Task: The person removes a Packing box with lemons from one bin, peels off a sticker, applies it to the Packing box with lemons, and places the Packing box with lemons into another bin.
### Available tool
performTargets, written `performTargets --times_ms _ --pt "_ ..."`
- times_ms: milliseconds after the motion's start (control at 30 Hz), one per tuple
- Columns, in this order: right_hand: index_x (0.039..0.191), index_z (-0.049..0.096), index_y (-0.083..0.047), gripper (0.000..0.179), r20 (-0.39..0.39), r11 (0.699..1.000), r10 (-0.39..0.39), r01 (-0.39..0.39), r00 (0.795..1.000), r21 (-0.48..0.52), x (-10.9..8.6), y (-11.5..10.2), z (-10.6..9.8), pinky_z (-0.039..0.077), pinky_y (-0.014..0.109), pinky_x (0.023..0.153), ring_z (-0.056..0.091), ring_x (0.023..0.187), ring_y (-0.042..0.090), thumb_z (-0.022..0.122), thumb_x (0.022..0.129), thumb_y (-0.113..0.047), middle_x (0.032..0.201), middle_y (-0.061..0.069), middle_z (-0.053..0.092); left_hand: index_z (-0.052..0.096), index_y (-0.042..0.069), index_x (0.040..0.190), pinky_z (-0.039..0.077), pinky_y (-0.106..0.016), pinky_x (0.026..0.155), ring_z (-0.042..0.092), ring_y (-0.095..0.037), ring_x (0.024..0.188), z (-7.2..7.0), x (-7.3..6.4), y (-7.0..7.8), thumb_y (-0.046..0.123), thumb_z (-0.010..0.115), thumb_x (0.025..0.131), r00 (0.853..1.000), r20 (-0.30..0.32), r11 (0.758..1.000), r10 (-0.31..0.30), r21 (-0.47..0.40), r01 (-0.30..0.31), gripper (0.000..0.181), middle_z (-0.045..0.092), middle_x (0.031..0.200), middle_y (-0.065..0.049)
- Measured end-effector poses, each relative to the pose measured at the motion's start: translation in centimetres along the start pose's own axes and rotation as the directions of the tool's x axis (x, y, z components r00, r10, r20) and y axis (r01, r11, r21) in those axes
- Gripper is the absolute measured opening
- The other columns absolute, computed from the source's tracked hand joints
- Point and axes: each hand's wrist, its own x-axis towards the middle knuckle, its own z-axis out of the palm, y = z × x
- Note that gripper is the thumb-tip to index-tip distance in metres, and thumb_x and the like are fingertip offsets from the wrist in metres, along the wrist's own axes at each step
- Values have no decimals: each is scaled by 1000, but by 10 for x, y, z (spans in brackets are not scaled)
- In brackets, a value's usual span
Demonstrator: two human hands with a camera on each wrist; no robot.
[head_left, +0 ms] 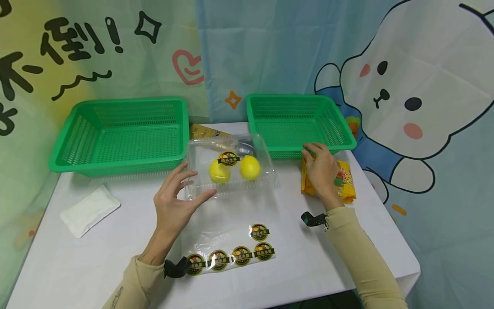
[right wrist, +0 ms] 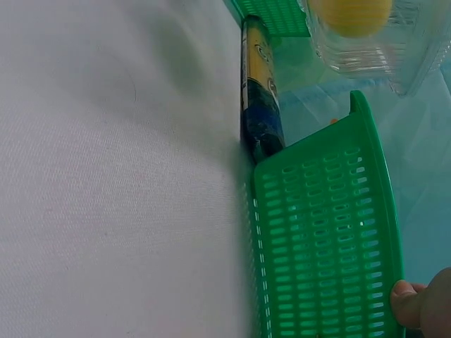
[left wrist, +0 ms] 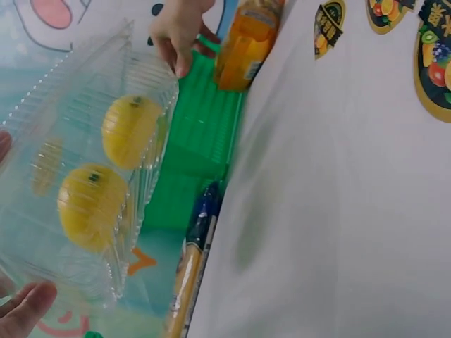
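My left hand (head_left: 173, 199) holds the left end of a clear plastic clamshell box (head_left: 197, 156) between fingers and thumb, raised above the table. Inside the box lie two yellow lemons (head_left: 250, 168), also visible as yellow fruit (left wrist: 93, 207) in the left wrist view. A round black-and-gold fruit sticker (head_left: 228, 159) is on its lid. At the right, my right hand (head_left: 322, 171) pinches the front rim of the smaller green basket (head_left: 283, 152); in the right wrist view its thumb lies on that basket's edge (right wrist: 384, 183).
A larger green basket (head_left: 115, 167) stands back left. A yellow snack bag (head_left: 347, 184) lies under the right forearm. A white packet (head_left: 90, 210) is at left, and a clear sheet of round stickers (head_left: 219, 260) in front. A gold-and-blue package (right wrist: 259, 84) lies between the baskets.
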Motion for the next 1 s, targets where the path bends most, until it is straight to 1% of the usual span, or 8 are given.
performTargets --times_ms 167,333,600,800,1000 --pt "128 76 -16 30 -4 1000 -2 2 1000 -10 0 1 1 51 49 61 71 105 40 66 105 -31 140 11 67 76 3 113 61 -46 91 63 -36 132 4 3 0 11 102 60 1000 -8 1000 7 -10 -7 60 65 142 -18" --pt "128 76 -15 30 -3 1000 -4 4 1000 1 0 1 1 52 51 62 71 105 41 66 105 -31 140 12 67 76 3 112 61 -47 91 62 -36 133 7 5 1 11 102 60 1000 -10 1000 -5 -16 5 59 65 142 -19" --pt "127 77 -17 28 -7 1000 6 -6 1000 -4 1 0 0 54 54 64 71 107 41 67 104 -30 139 11 68 76 3 112 62 -41 92 63 -35 132 8 11 4 12 102 61 1000 -16 1000 2 -6 -2 58 66 140 -19" --pt "127 77 -19 28 -4 1000 25 -25 1000 -8 1 -1 -1 54 56 68 70 110 41 67 104 -31 140 9 67 76 3 112 61 -45 92 63 -34 132 8 17 8 11 102 62 1000 -20 1000 2 -16 -2 57 66 140 -18" --pt "126 78 -17 28 -16 1000 1 -2 1000 -7 0 0 -1 54 55 65 71 107 40 67 104 -30 138 10 68 76 2 112 61 -51 93 63 -34 131 13 26 11 11 102 63 1000 -21 999 13 -43 -14 56 65 141 -19"
